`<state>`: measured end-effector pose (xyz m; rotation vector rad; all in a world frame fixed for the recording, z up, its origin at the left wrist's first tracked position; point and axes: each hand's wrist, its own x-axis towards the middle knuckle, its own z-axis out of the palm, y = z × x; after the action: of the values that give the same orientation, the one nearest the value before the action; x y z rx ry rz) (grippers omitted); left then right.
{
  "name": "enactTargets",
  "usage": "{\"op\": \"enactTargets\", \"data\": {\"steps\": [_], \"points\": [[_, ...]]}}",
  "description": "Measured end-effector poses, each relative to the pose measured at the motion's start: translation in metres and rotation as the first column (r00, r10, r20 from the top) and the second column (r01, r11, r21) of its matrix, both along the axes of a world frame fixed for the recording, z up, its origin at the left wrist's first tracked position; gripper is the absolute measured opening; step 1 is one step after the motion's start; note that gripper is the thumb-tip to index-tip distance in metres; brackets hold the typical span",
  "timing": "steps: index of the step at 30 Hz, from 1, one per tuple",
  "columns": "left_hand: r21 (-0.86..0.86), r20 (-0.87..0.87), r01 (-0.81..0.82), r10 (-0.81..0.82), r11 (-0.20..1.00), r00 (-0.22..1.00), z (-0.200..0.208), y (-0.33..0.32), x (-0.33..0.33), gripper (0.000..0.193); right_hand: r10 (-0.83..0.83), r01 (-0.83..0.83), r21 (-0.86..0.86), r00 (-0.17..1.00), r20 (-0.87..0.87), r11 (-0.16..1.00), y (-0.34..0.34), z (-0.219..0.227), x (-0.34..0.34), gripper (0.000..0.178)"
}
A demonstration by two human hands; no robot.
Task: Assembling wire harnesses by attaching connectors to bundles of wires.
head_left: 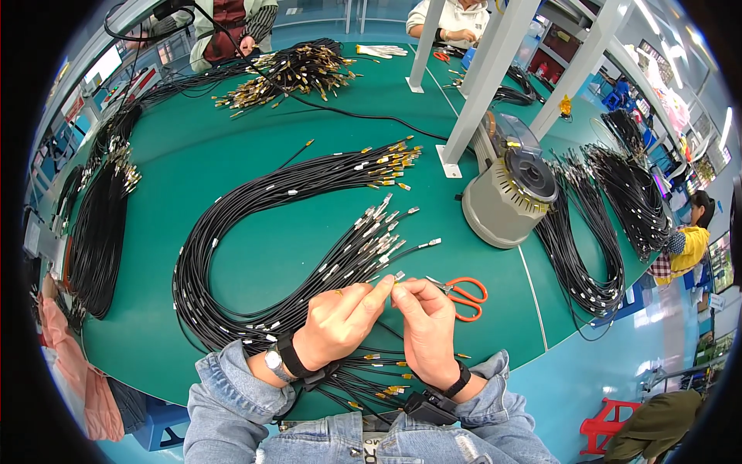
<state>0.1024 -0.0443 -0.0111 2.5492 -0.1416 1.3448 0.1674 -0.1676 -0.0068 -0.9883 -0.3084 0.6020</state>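
My left hand [338, 323] and my right hand [427, 325] meet just above the table, both closed in a pinch. Between their fingertips is a small cable connector [399, 275] with a silvery tip and a bit of yellow; my fingers hide most of it. Ahead and to the left lies a U-shaped bundle of black cables [202, 259], one end fanned out in silvery connectors, the other in yellow-tipped ones. More black cables with yellow ends [393, 389] spread beneath my wrists. Beside my right hand rest orange-handled scissors [481, 297], their blades partly behind my fingers.
A grey round machine [506, 203] stands right of centre beside a metal post [468, 116]. Cable bundles lie at the left edge [99, 240], the far side [297, 73] and the right [591, 263]. White gloves [382, 51] lie far back. People work around the green table [270, 127].
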Motion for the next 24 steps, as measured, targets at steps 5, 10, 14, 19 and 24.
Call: {"op": "enactTargets", "data": {"steps": [5,10,14,19,24], "points": [[-0.043,0.04,0.015,-0.013,0.999,0.999,-0.001,0.001,0.002,0.04,0.005,-0.006,-0.047,1.0,-0.021,0.999,-0.001,0.006,0.0,0.006],[-0.139,-0.015,0.011,-0.013,0.99,1.0,0.006,0.0,0.0,0.034,0.052,-0.053,-0.062,0.999,-0.006,0.997,-0.002,0.006,0.003,0.011],[-0.214,-0.013,0.018,-0.021,0.977,1.0,0.007,-0.001,0.001,0.03,0.109,-0.11,-0.071,0.994,-0.024,0.991,-0.004,0.007,0.007,0.015],[-0.363,0.0,0.02,-0.022,0.931,1.0,0.011,-0.003,0.002,0.026,0.188,-0.193,-0.068,0.979,-0.076,0.979,-0.002,0.015,0.007,0.018],[-0.407,-0.007,0.018,-0.023,0.913,1.0,0.013,-0.004,0.003,0.023,0.193,-0.194,-0.017,0.979,-0.074,0.981,-0.001,0.014,0.006,0.016]]}}
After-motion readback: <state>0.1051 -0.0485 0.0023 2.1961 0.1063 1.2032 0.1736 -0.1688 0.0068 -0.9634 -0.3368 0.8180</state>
